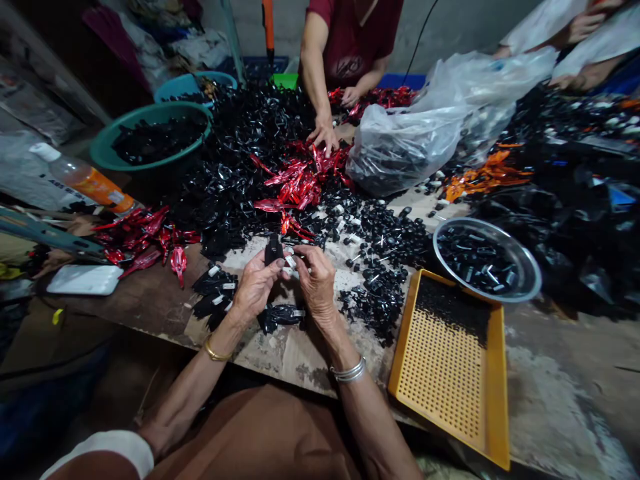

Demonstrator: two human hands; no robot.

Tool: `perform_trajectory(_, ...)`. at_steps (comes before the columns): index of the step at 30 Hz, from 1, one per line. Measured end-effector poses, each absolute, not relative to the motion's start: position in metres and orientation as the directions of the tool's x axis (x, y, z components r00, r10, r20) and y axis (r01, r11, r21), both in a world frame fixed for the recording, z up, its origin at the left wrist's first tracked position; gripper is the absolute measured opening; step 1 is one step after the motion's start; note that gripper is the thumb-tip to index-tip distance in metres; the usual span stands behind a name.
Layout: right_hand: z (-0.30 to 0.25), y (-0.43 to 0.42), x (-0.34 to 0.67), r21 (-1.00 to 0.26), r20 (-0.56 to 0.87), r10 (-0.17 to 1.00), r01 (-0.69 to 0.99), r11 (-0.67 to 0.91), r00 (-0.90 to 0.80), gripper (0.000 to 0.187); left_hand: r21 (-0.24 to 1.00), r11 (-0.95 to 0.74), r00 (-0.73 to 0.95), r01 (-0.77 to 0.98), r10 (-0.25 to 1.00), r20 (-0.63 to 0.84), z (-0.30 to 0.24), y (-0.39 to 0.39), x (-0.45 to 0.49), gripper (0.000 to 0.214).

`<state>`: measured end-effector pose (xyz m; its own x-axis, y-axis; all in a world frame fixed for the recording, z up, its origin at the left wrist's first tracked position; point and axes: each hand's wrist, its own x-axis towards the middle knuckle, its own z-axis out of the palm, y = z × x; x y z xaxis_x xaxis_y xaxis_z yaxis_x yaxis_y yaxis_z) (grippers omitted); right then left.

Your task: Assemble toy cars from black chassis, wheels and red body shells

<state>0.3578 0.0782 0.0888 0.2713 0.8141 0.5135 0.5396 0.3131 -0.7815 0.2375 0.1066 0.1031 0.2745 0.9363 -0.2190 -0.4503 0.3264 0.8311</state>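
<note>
Left hand: left hand (257,283), fingers and thumb wrapped on a small black plastic part (273,250), grip clamped on it
Right hand: right hand (316,280) just beside the part, fingers curled inward, grip hard to tell, fingertips partly hidden
Held part: between both hands, above the bench, upright, white bits showing just next to it
Counts: 2 own hands; 1 held part; about 5 black parts with white tips (215,283) on the bench, left of and below the grip; 1 more, black part (280,316), just below the hands
Wrists: gold bangle (216,350) on left, silver bangle (347,370) on right
Containers: 1 teal plastic basin (150,113) of black pieces; 1 blue plastic basin (195,83) behind it; 1 steel bowl (480,223) of black pieces; 1 orange perforated plastic tray (495,400); 1 clear plastic bag (400,150) of black pieces
Piles: black pieces (225,160) heaped mid-bench; red foil pieces (300,180) on top; more red foil pieces (143,237) at left; orange foil pieces (485,177) at right
Other: 1 plastic bottle (83,180) with orange label; 1 white tray (84,280)
Co-workers: person in maroon shirt (350,40) opposite, 2 hands at pile; 2 hands in white sleeves (583,27) top right
Bench: worn wooden bench (150,310) under everything
</note>
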Motion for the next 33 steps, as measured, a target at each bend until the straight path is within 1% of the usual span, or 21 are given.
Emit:
perform_trajectory(2, 0.088, 0.078, 0.356, -0.784, 0.528, 0.794, 0.532, 0.319, 0.302, 0.015, 0.828, 0.312, 0.254, -0.466, 0.944, -0.213, 0.102, 0.108, 0.24, 0.031)
perform_trajectory(5, 0.087, 0.077, 0.354, -0.787, 0.538, 0.769, 0.531, 0.313, 0.344, 0.014, 0.822, 0.284, 0.197, -0.493, 0.957, -0.213, 0.1, 0.111, 0.244, 0.029)
perform_trajectory(9, 0.084, 0.077, 0.354, -0.743, 0.552, 0.786, 0.592, 0.311, 0.28, 0.011, 0.83, 0.223, 0.146, -0.51, 0.974, -0.172, 0.101, 0.113, 0.246, 0.027)
perform_trajectory(14, 0.077, 0.077, 0.354, -0.681, 0.548, 0.801, 0.684, 0.259, 0.242, 0.015, 0.866, 0.194, 0.158, -0.462, 0.978, -0.134, 0.101, 0.106, 0.251, 0.03)
perform_trajectory(17, 0.077, 0.077, 0.354, -0.62, 0.574, 0.791, 0.743, 0.253, 0.209, 0.019, 0.863, 0.197, 0.172, -0.464, 0.976, -0.131, 0.098, 0.104, 0.254, 0.032)
perform_trajectory(20, 0.08, 0.077, 0.359, -0.575, 0.599, 0.778, 0.778, 0.252, 0.191, 0.022, 0.85, 0.23, 0.207, -0.474, 0.967, -0.146, 0.097, 0.107, 0.254, 0.03)
perform_trajectory(22, 0.083, 0.077, 0.366, -0.585, 0.611, 0.75, 0.783, 0.213, 0.252, 0.022, 0.835, 0.268, 0.243, -0.48, 0.955, -0.167, 0.097, 0.11, 0.254, 0.028)
perform_trajectory(24, 0.086, 0.078, 0.371, -0.628, 0.612, 0.711, 0.76, 0.17, 0.347, 0.021, 0.822, 0.287, 0.261, -0.491, 0.949, -0.176, 0.097, 0.112, 0.254, 0.029)
perform_trajectory(26, 0.09, 0.077, 0.373, -0.68, 0.593, 0.695, 0.716, 0.161, 0.407, 0.021, 0.826, 0.284, 0.266, -0.486, 0.949, -0.17, 0.095, 0.112, 0.255, 0.031)
perform_trajectory(29, 0.093, 0.076, 0.367, -0.729, 0.552, 0.726, 0.659, 0.182, 0.41, 0.022, 0.86, 0.266, 0.266, -0.436, 0.951, -0.159, 0.09, 0.108, 0.259, 0.032)
perform_trajectory(33, 0.095, 0.073, 0.357, -0.737, 0.553, 0.721, 0.649, 0.189, 0.418, 0.023, 0.931, 0.203, 0.213, -0.303, 0.967, -0.142, 0.081, 0.104, 0.264, 0.03)
